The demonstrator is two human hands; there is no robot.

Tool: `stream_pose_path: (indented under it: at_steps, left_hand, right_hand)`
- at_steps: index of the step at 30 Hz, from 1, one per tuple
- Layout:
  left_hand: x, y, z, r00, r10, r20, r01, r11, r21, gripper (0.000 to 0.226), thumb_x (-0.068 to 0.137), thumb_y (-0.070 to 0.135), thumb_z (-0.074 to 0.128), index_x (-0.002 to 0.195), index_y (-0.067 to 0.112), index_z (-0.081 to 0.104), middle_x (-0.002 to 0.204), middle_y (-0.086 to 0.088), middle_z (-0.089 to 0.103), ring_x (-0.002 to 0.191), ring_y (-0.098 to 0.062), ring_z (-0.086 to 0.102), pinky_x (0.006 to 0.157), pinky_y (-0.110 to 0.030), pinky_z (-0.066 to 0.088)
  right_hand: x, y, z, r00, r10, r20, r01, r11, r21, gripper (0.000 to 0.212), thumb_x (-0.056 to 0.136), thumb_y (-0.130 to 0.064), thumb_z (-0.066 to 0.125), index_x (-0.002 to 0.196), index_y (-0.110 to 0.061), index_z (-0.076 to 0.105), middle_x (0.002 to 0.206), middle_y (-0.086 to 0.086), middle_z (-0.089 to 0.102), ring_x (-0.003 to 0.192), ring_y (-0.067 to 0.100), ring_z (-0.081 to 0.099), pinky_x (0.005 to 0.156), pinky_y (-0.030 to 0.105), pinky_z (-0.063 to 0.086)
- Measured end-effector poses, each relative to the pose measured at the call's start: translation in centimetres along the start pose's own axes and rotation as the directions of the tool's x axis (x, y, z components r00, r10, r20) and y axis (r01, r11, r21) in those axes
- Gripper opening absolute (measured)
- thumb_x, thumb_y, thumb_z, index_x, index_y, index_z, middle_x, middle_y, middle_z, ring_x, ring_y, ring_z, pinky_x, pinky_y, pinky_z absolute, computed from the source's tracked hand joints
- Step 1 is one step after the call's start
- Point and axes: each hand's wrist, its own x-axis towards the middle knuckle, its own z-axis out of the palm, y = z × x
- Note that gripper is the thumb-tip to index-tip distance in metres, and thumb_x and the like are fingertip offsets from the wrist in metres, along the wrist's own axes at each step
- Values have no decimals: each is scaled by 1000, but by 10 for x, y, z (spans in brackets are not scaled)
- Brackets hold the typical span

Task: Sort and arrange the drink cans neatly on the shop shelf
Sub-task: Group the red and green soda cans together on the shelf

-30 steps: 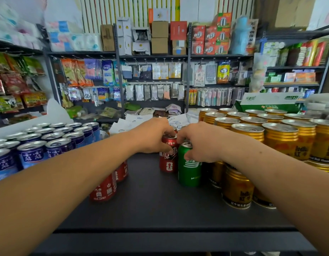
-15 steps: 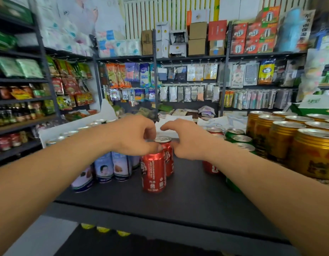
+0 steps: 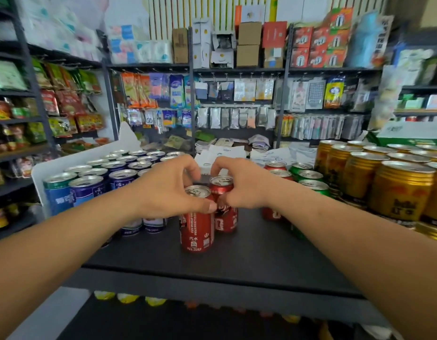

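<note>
Hands meet mid-shelf: the left hand [image 3: 168, 190] clasps the front red aluminium cola can [image 3: 197, 222], the right hand [image 3: 242, 187] the rear red can [image 3: 223, 204] at its one o'clock, apparently forming a row on the dark shelf [image 3: 237, 263].

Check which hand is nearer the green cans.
Right. The right hand grips the rear red can, just left of the green cans; the left hand is farther left, on the front red can.
</note>
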Motion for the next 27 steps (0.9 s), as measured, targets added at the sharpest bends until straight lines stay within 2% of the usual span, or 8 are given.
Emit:
stream_pose_path:
  at_steps: [2, 4, 6, 10, 15, 20, 23, 27]
  left_hand:
    - [-4, 4, 0, 1000, 6, 9, -6, 1000, -13, 59, 59, 58, 92, 101, 36, 57, 103, 7, 68, 91, -11, 67, 77, -34, 57]
    - [-7, 11, 3, 1000, 9, 8, -9, 1000, -16, 57, 59, 58, 91, 102, 36, 59, 104, 7, 66, 93, -10, 66, 78, -33, 57]
    - [-7, 21, 8, 1000, 19, 17, -18, 999, -27, 55, 60, 57, 91, 101, 37, 61, 103, 6, 68, 92, -11, 67, 77, -35, 58]
    - [5, 47, 23, 995, 67, 71, -65, 997, -31, 50, 64, 58, 88, 102, 39, 61, 100, 4, 72, 89, -14, 71, 78, -42, 62]
    - [31, 73, 55, 986, 127, 103, -130, 991, 22, 53, 69, 58, 86, 110, 34, 62, 119, 4, 68, 109, -16, 66, 96, -43, 56]
    - [52, 87, 80, 982, 161, 102, -161, 987, -14, 48, 72, 56, 84, 108, 30, 67, 117, 7, 69, 112, -16, 66, 100, -43, 55]
    - [56, 89, 91, 974, 205, 93, -201, 978, -48, 45, 82, 52, 79, 118, 28, 70, 124, 7, 69, 118, -14, 64, 106, -43, 51]
    - [59, 86, 83, 948, 214, 236, -219, 976, -7, 51, 86, 41, 76, 136, 34, 64, 140, 6, 61, 128, -15, 59, 111, -44, 47]
  right_hand:
    - [-17, -1, -13, 999, 27, 28, -26, 999, -36, 60, 74, -19, 78, 128, -29, 54, 104, -1, 60, 94, 20, 61, 75, 37, 56]
    - [-36, 0, -30, 997, 65, 40, -62, 995, -73, 59, 74, -25, 79, 129, -30, 59, 127, 1, 60, 112, 21, 58, 85, 35, 53]
    - [-54, 2, -49, 994, 103, 38, -99, 991, -94, 56, 76, -30, 80, 128, -30, 62, 136, 1, 57, 119, 22, 56, 85, 33, 50]
    - [-95, 11, -75, 988, 155, 21, -150, 978, -147, 53, 78, -33, 81, 128, -28, 63, 133, 0, 59, 114, 21, 59, 82, 30, 52]
    - [-132, 32, -72, 976, 216, -9, -214, 956, -203, 52, 80, -37, 81, 127, -32, 62, 136, -2, 59, 119, 20, 58, 94, 36, 54]
    - [-147, 52, -58, 971, 226, -80, -237, 955, -176, 50, 84, -33, 79, 130, -30, 60, 130, -2, 62, 110, 19, 61, 89, 36, 56]
    - [-151, 57, -58, 974, 206, -97, -221, 958, -185, 49, 86, -37, 77, 132, -29, 61, 130, -1, 61, 116, 20, 58, 94, 39, 54]
    - [-156, 60, -63, 968, 222, -113, -244, 939, -241, 50, 85, -39, 78, 132, -30, 64, 133, -1, 60, 120, 21, 57, 97, 41, 53]
